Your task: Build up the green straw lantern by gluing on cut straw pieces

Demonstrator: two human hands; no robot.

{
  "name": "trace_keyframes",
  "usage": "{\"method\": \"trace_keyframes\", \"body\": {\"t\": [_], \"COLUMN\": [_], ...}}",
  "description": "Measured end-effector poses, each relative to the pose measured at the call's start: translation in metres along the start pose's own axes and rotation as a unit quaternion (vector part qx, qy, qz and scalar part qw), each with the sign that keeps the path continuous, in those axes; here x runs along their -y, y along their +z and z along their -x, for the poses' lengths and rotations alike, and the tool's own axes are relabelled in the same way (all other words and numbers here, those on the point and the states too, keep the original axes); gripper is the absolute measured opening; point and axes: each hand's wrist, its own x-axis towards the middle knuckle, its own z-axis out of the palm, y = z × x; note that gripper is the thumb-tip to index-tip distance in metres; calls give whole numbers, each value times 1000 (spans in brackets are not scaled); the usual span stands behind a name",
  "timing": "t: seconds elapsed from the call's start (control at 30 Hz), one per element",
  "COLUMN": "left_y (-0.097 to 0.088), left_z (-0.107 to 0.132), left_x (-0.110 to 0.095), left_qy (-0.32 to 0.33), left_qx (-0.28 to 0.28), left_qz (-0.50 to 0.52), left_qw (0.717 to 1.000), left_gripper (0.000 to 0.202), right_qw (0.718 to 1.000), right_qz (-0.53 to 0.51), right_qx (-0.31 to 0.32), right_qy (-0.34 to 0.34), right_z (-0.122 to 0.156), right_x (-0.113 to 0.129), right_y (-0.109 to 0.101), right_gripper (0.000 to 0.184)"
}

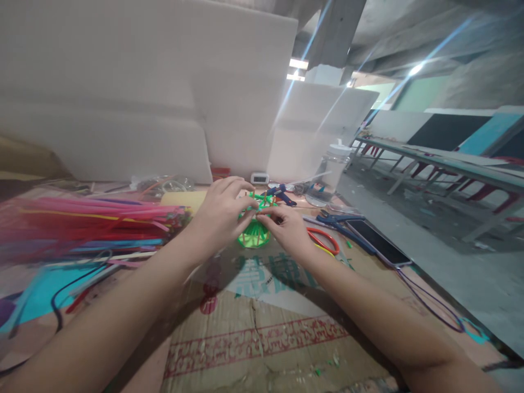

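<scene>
A small round green craft piece (254, 239) with thin upright sticks stands on the printed cardboard in front of me. My left hand (223, 210) reaches around its left side, thumb and fingers closed at its upper part. From the right, my right hand (289, 226) pinches at the same upper part, its fingertips almost meeting the left ones. A bit of green strip seems to lie between the fingertips, but the exact piece is too small to make out. Part of the craft piece is hidden behind both hands.
Bundled pink and red strips (94, 218) lie at the left. To the right are orange-handled scissors (323, 240), blue-handled pliers (347, 229), a phone (379, 240) with a cable, and a clear plastic jug (331, 169). A glue gun (282, 194) and small clock (259, 178) sit behind.
</scene>
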Motion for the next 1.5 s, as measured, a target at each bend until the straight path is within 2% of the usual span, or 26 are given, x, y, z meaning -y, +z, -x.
{"method": "trace_keyframes", "body": {"t": [0.27, 0.6, 1.27, 1.5], "left_y": [0, 0, -1, -1], "left_z": [0, 0, -1, -1], "left_x": [1, -1, -3, -4], "left_qy": [1, 23, 22, 37], "left_qx": [9, -36, -8, -16], "left_qz": [-2, -10, -13, -32], "left_qw": [1000, 999, 1000, 999], "left_gripper": [14, 17, 19, 15], "right_qw": [1000, 1000, 1000, 999], "right_qz": [2, 12, 23, 32], "right_qx": [6, 9, 6, 12], "right_qy": [-3, 3, 0, -1], "right_z": [0, 0, 0, -1], "right_x": [1, 0, 2, 2], "right_y": [-1, 0, -2, -2], "right_gripper": [12, 13, 11, 12]}}
